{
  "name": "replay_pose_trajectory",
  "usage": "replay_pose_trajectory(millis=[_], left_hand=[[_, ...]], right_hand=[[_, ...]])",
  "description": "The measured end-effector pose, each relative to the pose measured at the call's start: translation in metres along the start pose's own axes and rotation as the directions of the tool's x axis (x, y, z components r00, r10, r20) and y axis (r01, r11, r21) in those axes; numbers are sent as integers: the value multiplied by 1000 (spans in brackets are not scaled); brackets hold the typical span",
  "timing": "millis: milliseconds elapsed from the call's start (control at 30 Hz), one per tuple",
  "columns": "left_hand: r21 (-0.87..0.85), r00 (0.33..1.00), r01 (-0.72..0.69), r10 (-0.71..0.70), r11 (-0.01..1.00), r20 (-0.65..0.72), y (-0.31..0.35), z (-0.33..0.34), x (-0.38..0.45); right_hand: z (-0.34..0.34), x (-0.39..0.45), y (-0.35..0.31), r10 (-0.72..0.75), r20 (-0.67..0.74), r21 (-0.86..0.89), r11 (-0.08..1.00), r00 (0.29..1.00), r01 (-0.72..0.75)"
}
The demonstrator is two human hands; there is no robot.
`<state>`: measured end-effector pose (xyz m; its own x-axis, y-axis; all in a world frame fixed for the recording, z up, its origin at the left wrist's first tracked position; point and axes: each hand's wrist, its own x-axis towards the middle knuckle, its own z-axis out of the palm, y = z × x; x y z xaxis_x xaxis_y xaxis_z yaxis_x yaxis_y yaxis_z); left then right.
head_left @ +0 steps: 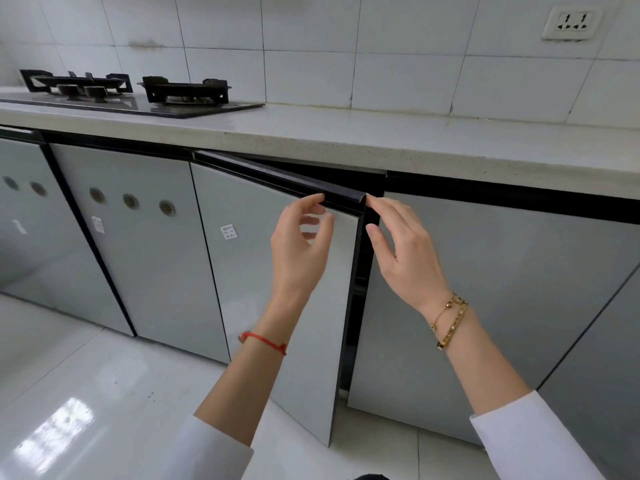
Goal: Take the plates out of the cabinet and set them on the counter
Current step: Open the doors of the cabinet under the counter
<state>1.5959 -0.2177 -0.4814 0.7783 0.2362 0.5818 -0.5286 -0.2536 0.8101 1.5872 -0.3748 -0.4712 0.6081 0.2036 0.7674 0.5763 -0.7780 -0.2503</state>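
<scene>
A grey cabinet door (242,271) under the counter (381,136) stands partly swung out, hinged on its left side. My left hand (299,251) is in front of its top right part, index fingertip on the dark handle rail (277,176), thumb apart from the fingers. My right hand (405,251) is just to the right, with its index fingertip touching the door's top free corner. Neither hand holds anything. Through the narrow gap (360,289) the cabinet inside is dark, and no plates are visible.
A black two-burner gas hob (138,95) sits on the counter at the left. Shut grey doors flank the open one, including the door on the right (485,289). A wall socket (571,22) is at the top right. Glossy white floor tiles (104,393) lie below.
</scene>
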Motion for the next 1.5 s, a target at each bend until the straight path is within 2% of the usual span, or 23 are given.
replay_pose_trajectory(millis=[100, 267, 433, 633, 900, 1267, 1500], left_hand=[[166, 987, -159, 158, 973, 18, -7, -11, -29], [311, 968, -249, 244, 917, 56, -17, -30, -61], [400, 968, -238, 251, 885, 19, -17, -62, -75], [408, 960, -267, 278, 873, 33, -9, -109, -87], [511, 966, -201, 254, 836, -37, -3, -169, -97], [616, 945, -102, 270, 781, -186, -16, -251, -98], [658, 952, -73, 249, 749, -177, -38, -298, -86]], right_hand=[[1, -9, -15, -41, -9, 33, 999, 999, 41], [8, -23, -45, -136, -16, 65, 989, 991, 136], [19, -28, -76, -238, -32, 144, 960, 971, 240], [44, -31, -110, -278, -31, 283, 919, 960, 276], [76, -17, -159, -429, -16, 390, 829, 903, 401], [131, 10, -229, -532, -14, 487, 736, 847, 471], [165, 25, -269, -549, 4, 525, 712, 836, 466]])
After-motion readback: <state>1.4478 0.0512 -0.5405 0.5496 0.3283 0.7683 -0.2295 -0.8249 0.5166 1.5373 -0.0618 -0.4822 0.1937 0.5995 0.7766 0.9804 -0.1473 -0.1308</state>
